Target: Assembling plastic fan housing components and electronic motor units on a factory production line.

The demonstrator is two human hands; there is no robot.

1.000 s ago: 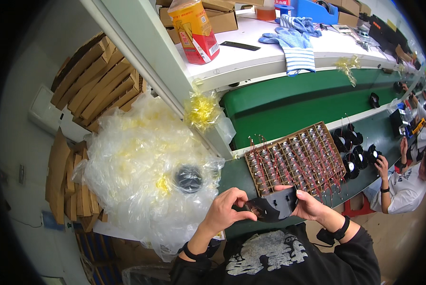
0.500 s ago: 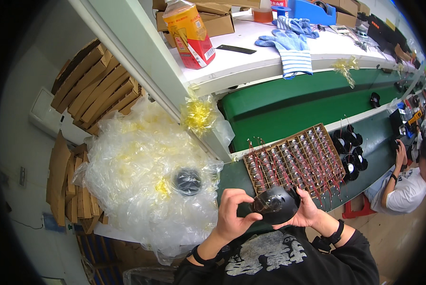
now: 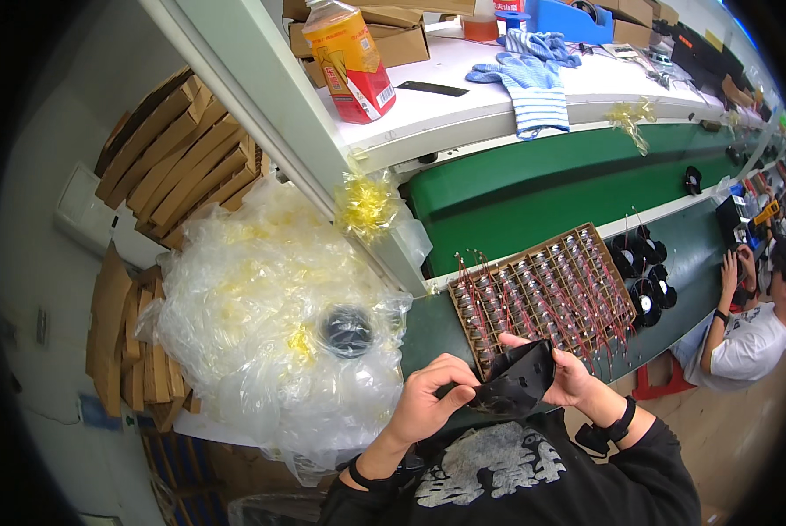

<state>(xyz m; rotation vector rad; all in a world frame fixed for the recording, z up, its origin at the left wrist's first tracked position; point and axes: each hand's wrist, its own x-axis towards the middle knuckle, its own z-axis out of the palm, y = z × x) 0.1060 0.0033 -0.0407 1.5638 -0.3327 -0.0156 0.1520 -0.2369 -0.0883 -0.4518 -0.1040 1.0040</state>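
Close in front of my chest is a black bowl-shaped plastic housing (image 3: 517,382), tilted, with its shiny curved wall showing. My right hand (image 3: 572,380) grips it from the right side, thumb near the rim and fingertips showing behind it. At its left edge, my left hand (image 3: 431,396) is closed, with thumb and fingers pinching there; the exact spot under the fingertips is hidden. Just beyond the housing lies a divided cardboard tray (image 3: 616,273) filled with small metal motors (image 3: 542,289) trailing red and dark wires.
To the left a big heap of clear plastic bags (image 3: 235,351) holds another black round part (image 3: 347,331). Several black housings (image 3: 643,279) stand right of the tray. Behind runs a green conveyor belt (image 3: 516,193) below a white shelf (image 3: 437,118). A co-worker (image 3: 743,346) sits far right.
The housing has turned in my hands, so its rim and wall show differently. My left fingers have closed in on its left edge. The co-worker's hands have shifted.
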